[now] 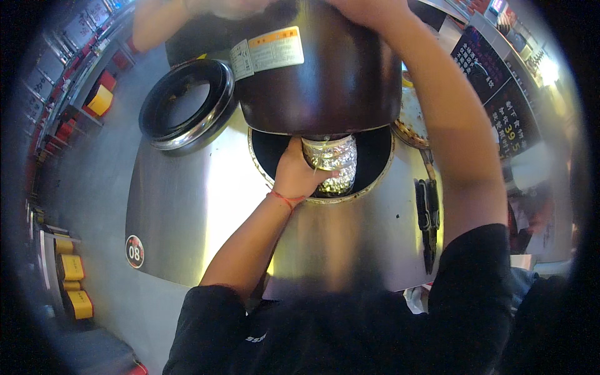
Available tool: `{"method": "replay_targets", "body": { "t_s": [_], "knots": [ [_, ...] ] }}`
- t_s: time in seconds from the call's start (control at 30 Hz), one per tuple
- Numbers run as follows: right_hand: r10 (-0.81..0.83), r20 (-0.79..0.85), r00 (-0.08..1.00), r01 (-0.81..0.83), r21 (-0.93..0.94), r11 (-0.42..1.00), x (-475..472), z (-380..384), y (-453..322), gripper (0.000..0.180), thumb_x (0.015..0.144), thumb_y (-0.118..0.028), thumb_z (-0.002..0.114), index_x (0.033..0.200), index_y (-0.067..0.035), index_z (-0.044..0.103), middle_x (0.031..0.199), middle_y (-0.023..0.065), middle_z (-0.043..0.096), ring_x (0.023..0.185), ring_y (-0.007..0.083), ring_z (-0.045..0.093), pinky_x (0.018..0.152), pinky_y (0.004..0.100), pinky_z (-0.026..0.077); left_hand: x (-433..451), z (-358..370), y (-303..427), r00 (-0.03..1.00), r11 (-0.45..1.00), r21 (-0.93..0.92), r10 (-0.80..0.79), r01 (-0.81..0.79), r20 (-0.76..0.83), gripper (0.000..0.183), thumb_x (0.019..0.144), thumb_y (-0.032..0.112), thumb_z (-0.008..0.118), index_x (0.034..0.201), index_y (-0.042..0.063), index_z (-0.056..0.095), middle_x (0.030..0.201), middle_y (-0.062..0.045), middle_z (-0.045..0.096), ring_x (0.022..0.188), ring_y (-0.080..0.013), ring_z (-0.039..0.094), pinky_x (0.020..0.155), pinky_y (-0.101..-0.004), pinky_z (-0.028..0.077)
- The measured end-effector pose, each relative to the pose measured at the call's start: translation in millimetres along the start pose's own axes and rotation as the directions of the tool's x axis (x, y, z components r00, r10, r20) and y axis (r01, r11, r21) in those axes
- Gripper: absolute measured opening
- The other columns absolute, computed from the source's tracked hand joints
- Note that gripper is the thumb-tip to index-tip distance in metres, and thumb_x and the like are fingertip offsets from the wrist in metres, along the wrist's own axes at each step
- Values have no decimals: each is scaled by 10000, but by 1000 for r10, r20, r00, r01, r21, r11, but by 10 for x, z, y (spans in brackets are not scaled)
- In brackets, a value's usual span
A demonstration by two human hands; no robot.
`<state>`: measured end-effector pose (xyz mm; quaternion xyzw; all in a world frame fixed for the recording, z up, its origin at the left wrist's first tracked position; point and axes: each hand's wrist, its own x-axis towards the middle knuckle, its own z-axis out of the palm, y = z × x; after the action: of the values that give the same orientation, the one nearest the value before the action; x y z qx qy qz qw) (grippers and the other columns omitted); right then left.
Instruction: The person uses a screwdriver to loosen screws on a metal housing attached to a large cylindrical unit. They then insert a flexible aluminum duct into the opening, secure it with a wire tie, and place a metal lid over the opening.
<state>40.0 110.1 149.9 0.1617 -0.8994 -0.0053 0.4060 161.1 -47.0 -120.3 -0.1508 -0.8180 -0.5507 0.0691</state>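
My left hand (pixel 296 172) grips a silver foil flexible duct (pixel 338 161), with the thumb across its front. The duct runs from under a dark brown cylindrical metal housing (pixel 323 93) down into the round opening (pixel 375 157) of a stainless-steel table (pixel 323 243). Over that opening, the housing stands raised, with labels on its side. My right hand (pixel 370 11) holds the housing near its top; the frame's upper edge cuts off its fingers. Another person's arm (pixel 161 23) reaches in at the upper left, its hand close to the housing's top.
On the table's left lies a black ring with a chrome rim (pixel 187 105). At the right are a stained round metal piece (pixel 412 117) and black-handled tongs or scissors (pixel 427 220). Yellow boxes (pixel 72 267) stand at far left. Dark signboards (pixel 511 122) bear writing at right.
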Motion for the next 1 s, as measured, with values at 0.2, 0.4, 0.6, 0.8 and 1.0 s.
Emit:
{"method": "replay_targets", "body": {
  "t_s": [0.2, 0.4, 0.6, 0.8, 1.0],
  "knots": [
    [-3, -125, 992, -1, -34, 999, -706, -139, 11, 676, 682, -757, 759, 744, -84, 730, 687, 105, 683, 661, 300, 700, 599, 412, 543, 30, 33, -184, 984, 959, 264, 64, -107, 165, 796, 691, 145, 890, 1386, 7, 525, 1248, -212, 668, 1170, -357, 622, 1041, -384, 463],
    [-198, -533, 823, 269, 59, 961, -1256, 18, 161, 575, 646, -596, 859, 506, -138, 540, 499, 43, 499, 456, 248, 529, 453, 358, 410, -264, -822, -3, 837, 818, -282, -377, 502, 395, 428, 846, 80, 743, 1247, -25, 636, 1185, -124, 709, 1088, -254, 664, 996, -390, 513],
    [-276, -467, 840, 375, 132, 918, -1693, 58, -61, 548, 586, -518, 907, 614, -134, 516, 560, -5, 479, 510, 212, 496, 492, 339, 391, -159, -1689, 344, 894, 867, -334, -430, 370, -126, 251, 951, 336, 691, 1051, 105, 680, 957, -12, 696, 853, -131, 667, 700, -297, 509],
    [-265, -415, 871, 367, 190, 910, -2009, 45, -190, 544, 587, -508, 910, 639, -140, 513, 596, 8, 495, 539, 230, 503, 500, 334, 393, 249, -1523, 570, 881, 797, -425, -473, 429, 3, 324, 961, 434, 692, 1009, 120, 633, 941, -20, 666, 827, -168, 672, 669, -309, 519],
    [-240, -213, 947, 306, 370, 878, -2602, 271, -362, 527, 598, -477, 904, 627, -131, 506, 584, 20, 483, 545, 234, 517, 545, 359, 419, 127, -1333, 81, 769, 486, -624, -548, 612, 327, 271, 1006, 380, 638, 1012, 113, 682, 898, -33, 692, 753, -136, 665, 611, -249, 544]
  ]
}}
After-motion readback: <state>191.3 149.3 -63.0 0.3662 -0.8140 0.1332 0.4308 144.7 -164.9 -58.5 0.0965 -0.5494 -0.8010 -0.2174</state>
